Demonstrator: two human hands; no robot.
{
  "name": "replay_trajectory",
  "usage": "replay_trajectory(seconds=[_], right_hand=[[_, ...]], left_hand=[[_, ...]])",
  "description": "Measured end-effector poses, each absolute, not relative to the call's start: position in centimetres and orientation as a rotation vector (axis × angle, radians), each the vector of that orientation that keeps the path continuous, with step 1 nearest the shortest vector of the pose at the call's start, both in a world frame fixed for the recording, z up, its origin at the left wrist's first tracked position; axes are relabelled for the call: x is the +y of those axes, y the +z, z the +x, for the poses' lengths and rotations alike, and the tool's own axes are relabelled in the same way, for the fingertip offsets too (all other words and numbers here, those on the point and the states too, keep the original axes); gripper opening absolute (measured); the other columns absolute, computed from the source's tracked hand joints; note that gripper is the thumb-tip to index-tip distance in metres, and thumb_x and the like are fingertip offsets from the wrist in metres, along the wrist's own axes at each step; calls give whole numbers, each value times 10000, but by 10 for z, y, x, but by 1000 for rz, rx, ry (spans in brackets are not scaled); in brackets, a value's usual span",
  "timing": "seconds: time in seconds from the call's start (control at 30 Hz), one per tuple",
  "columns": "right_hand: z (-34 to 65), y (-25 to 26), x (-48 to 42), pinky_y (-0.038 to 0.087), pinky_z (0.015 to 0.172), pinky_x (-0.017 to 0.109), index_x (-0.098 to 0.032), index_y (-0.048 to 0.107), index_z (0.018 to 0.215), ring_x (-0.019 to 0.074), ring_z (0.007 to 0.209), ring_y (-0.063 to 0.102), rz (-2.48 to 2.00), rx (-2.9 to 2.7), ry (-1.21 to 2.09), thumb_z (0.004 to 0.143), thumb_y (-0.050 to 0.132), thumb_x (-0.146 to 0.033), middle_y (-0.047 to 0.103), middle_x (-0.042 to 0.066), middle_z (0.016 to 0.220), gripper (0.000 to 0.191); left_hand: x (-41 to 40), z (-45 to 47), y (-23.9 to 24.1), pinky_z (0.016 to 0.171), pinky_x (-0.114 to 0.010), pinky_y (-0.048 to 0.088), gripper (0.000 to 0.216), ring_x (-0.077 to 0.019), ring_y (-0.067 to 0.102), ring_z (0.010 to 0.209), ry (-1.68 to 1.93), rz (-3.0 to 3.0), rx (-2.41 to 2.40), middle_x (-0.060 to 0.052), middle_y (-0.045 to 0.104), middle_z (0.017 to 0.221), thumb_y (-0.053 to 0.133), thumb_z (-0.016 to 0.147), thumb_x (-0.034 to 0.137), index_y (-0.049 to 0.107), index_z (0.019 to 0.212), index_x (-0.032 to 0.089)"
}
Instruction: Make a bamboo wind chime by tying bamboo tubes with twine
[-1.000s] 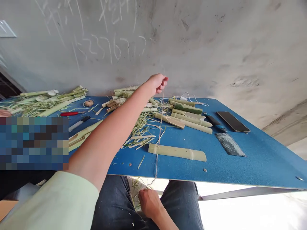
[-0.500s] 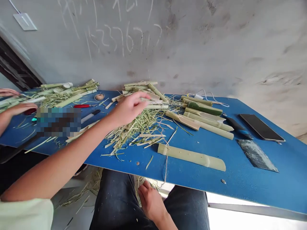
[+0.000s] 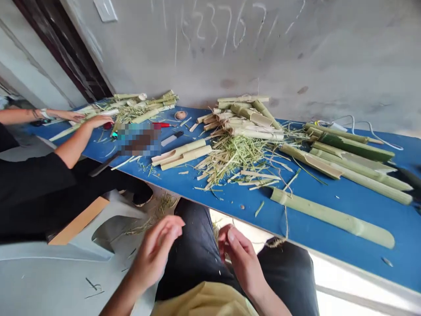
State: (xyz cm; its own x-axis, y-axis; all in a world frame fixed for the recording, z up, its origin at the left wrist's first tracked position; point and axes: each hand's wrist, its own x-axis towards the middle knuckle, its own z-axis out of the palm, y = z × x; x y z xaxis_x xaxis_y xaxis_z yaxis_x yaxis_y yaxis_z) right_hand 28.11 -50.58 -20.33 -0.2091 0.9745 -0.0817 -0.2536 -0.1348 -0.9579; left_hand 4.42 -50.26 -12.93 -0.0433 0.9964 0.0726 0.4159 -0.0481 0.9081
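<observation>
My left hand point(image 3: 161, 248) is raised over my left thigh, its fingers curled and its thumb close to the forefinger; anything between them is too small to make out. Over my lap, my right hand point(image 3: 239, 254) pinches a thin brown twine point(image 3: 286, 221). The twine runs from the hand past a loose tangle at the table edge and up to the left end of a split bamboo piece point(image 3: 332, 217). That piece lies on the blue table point(image 3: 315, 243), its pale green rounded side up, beside a node.
Behind lie a heap of bamboo shavings point(image 3: 240, 153), stacked split bamboo point(image 3: 251, 115) and more pieces point(image 3: 358, 169) at right. Further left are a black-handled knife point(image 3: 172, 138), a red-handled tool point(image 3: 161, 125) and a twine ball point(image 3: 180, 115). A co-worker's hands point(image 3: 98, 120) rest on bamboo.
My left hand has come back from above the bamboo pile to my lap, near my right hand. The camera view has turned left. The bamboo piece with the twine still lies on the table.
</observation>
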Motion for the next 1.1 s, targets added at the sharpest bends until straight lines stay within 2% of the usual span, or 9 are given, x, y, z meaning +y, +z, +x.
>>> replay_trajectory(seconds=[0.07, 0.13, 0.2, 0.37, 0.57, 0.7, 0.83, 0.97, 1.1], right_hand=[[266, -189, -502, 504, 715, 318, -221, 696, 896, 186, 803, 538, -942, -1027, 1461, 982, 605, -667, 557, 58, 977, 463], [254, -182, -502, 509, 784, 325, -227, 721, 925, 192, 864, 541, -910, -941, 1482, 964, 652, -640, 554, 57, 1017, 421], [248, -180, -505, 513, 788, 324, -231, 733, 970, 192, 865, 540, -886, -850, 1559, 948, 676, -627, 566, 54, 1008, 400], [251, -186, -511, 515, 728, 341, -225, 734, 1052, 175, 729, 481, -852, -814, 1646, 996, 549, -628, 635, 78, 1013, 448], [256, -193, -511, 486, 739, 344, -221, 724, 1067, 175, 686, 515, -869, -852, 1648, 989, 562, -657, 601, 24, 809, 471], [251, -193, -514, 447, 685, 312, -206, 745, 960, 161, 656, 481, -920, -869, 1616, 983, 618, -641, 554, -3, 700, 454], [246, -191, -516, 439, 678, 300, -200, 745, 794, 152, 690, 486, -961, -914, 1561, 945, 692, -634, 542, 7, 747, 462], [244, -195, -516, 446, 652, 296, -234, 806, 908, 147, 712, 495, -989, -931, 1503, 907, 725, -668, 531, 12, 851, 441], [244, -202, -518, 417, 631, 295, -228, 798, 890, 144, 680, 470, -1024, -999, 1440, 952, 673, -665, 487, 0, 788, 459]], left_hand=[[-513, 74, -138, 947, -395, 603, 397, -259, 724, 1064, 943, 1623, 1384, -114, 756, 1144, 470, 1056, 544, 696, 1194, 249], [-520, 96, -144, 1030, -406, 585, 415, -254, 707, 1166, 858, 1648, 1231, -117, 739, 1256, 417, 1084, 505, 642, 1340, 269], [-523, 108, -150, 963, -377, 606, 429, -241, 725, 1067, 841, 1643, 1169, -106, 755, 1151, 368, 1099, 490, 639, 1341, 261], [-522, 106, -159, 665, -308, 536, 468, -189, 595, 648, 817, 1627, 1205, -24, 630, 721, 329, 1104, 514, 676, 961, 235], [-527, 96, -160, 638, -276, 462, 449, -161, 520, 621, 793, 1601, 1196, 15, 513, 675, 345, 1107, 498, 612, 872, 224], [-527, 96, -165, 685, -261, 489, 420, -160, 590, 679, 823, 1611, 1167, -10, 623, 746, 378, 1107, 456, 629, 880, 208], [-522, 96, -174, 722, -239, 501, 354, -155, 676, 739, 874, 1702, 1136, -35, 720, 822, 394, 1112, 359, 645, 924, 194], [-516, 96, -179, 588, -249, 412, 351, -144, 633, 606, 848, 1921, 1224, -33, 706, 719, 402, 1090, 266, 619, 823, 194], [-519, 96, -176, 554, -265, 359, 369, -135, 584, 539, 729, 2044, 1242, -31, 691, 677, 390, 1083, 220, 609, 787, 195]])
